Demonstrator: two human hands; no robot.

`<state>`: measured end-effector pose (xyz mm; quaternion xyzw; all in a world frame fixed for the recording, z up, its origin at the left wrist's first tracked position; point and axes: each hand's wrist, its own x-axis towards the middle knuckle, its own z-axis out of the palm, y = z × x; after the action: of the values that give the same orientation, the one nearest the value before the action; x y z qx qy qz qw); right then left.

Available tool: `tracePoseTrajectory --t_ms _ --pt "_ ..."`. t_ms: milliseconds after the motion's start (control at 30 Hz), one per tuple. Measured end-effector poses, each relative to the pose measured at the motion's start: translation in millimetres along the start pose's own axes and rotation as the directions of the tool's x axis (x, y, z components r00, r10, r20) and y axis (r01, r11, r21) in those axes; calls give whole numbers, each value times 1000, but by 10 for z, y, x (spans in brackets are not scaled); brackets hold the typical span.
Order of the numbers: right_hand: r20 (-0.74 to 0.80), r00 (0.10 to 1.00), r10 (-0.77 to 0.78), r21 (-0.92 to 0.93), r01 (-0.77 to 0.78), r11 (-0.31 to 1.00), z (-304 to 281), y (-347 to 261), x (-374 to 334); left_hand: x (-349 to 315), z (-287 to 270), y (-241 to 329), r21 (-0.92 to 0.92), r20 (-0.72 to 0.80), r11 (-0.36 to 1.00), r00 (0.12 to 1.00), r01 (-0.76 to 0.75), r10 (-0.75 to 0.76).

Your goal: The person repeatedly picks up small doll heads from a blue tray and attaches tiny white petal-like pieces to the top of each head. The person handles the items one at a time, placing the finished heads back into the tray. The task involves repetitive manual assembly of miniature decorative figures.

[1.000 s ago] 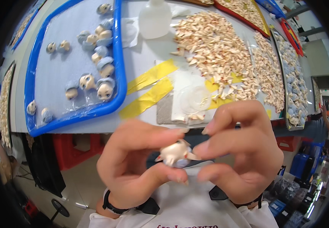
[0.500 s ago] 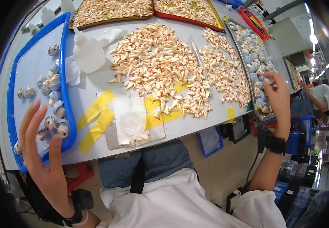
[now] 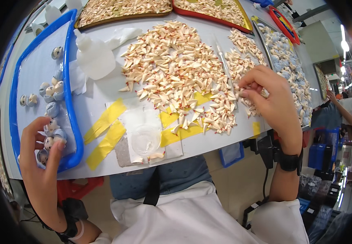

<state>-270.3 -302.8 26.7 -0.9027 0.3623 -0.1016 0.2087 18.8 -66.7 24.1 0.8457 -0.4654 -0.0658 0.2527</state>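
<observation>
My left hand (image 3: 41, 150) is inside the blue tray (image 3: 78, 138) on the left. Its fingers and thumb curl around a small doll head (image 3: 49, 142) with pale blue hair, among several others like it. Over the right edge of the pile of small pointed cream pieces with red tips (image 3: 172, 65), my right hand (image 3: 271, 91) is closed in a pinch. Whatever lies between its thumb and fingers is too small and covered to make out.
A white squeeze bottle (image 3: 95, 59) stands beside the blue tray. A clear round dish (image 3: 145, 138) sits near the front edge by yellow tape (image 3: 107, 120). A pen-like tool (image 3: 221, 55) lies across the pile. Trays of pieces (image 3: 127, 10) and doll heads (image 3: 286, 57) stand behind and right.
My right hand has moved left, from the right-hand tray of doll heads to the pile of pieces. My left hand has gone from spread fingers to curled ones around a doll head.
</observation>
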Motion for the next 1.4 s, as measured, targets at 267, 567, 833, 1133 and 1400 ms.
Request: tracePoseTrajectory --t_ms 267,567,833,1133,1400 --pt "-278 956 -89 -76 71 995 -3 -27 -48 83 134 41 131 -79 954 956 -270 281" --pt "-276 930 245 544 -59 837 -30 -233 -311 10 55 -100 -137 -89 990 995 38 -50" --pt "-167 937 307 658 -126 742 173 -357 -482 3 75 -303 -253 -117 946 977 -205 181" --pt "-278 932 231 544 -46 838 334 -422 -509 -409 84 -184 -574 -351 751 927 -326 134" --pt "-444 873 -201 -290 72 954 345 -523 -403 -690 413 5 -806 -278 493 945 -327 171"
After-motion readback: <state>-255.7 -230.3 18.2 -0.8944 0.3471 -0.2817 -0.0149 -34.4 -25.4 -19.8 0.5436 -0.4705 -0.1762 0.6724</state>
